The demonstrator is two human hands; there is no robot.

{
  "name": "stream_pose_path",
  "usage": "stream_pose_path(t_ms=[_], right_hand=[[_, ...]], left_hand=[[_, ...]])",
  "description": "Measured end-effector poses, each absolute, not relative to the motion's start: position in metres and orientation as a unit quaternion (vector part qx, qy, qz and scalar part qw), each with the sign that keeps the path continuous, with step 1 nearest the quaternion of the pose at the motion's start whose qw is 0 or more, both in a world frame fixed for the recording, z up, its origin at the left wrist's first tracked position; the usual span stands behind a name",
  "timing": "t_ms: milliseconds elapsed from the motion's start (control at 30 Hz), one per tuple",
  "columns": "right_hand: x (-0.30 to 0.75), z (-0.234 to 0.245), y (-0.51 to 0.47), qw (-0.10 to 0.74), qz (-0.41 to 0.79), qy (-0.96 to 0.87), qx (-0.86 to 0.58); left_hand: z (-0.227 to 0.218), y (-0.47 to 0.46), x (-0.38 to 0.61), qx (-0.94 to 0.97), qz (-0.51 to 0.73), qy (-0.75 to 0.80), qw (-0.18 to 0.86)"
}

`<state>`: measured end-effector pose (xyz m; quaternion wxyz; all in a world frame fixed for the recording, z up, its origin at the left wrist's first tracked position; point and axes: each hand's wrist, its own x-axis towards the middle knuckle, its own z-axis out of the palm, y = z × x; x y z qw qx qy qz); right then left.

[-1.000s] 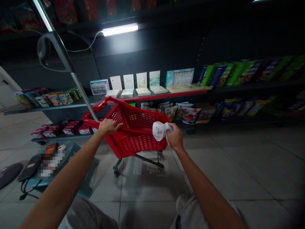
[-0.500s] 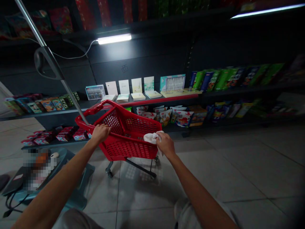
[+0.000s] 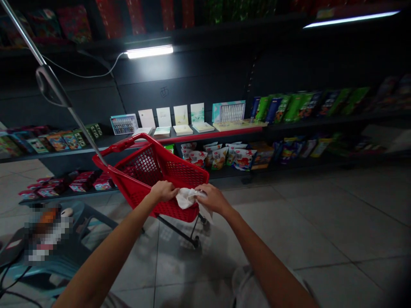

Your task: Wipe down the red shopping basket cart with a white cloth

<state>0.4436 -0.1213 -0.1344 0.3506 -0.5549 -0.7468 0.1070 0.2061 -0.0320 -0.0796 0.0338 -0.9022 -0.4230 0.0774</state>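
A red plastic shopping cart stands in front of me, turned at an angle. My left hand is closed over its near rim, its fingertips against the edge of a white cloth. Whether those fingers also pinch the cloth is hard to make out. My right hand grips the bunched cloth at the cart's front end, with a loose end hanging below the hand. A metal pole with a dark grip rises beside the cart's handle.
Shelves behind the cart hold books and boxed sets, green and blue packets and snack bags. Red boxes sit on the low shelf. A blue-green plastic stool with items and cables stands at left. A tube light shines above.
My left hand has moved right along the rim, up to the cloth. The cart has swung, its front end shifting left and nearer. My right hand moved slightly left and down with the cloth.
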Motion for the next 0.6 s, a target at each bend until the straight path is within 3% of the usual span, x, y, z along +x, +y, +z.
stream_pose_path(t_ms=[133,400,500,600], right_hand=[[0.457,-0.144,-0.110,0.396,0.115,-0.735,-0.538],[0.478,-0.155,-0.069,0.458,0.037,-0.599,-0.656],[0.463,-0.146,-0.069,0.390,0.003,-0.635,-0.667],[0.431,-0.134,-0.078,0.225,0.008,-0.741,-0.632]], left_hand=[[-0.081,-0.029,0.187,-0.912,0.088,-0.398,0.039],[-0.074,-0.032,0.172,-0.915,0.107,-0.389,0.022],[-0.075,-0.032,0.171,-0.914,0.110,-0.390,0.023],[-0.077,-0.030,0.172,-0.914,0.116,-0.389,0.021]])
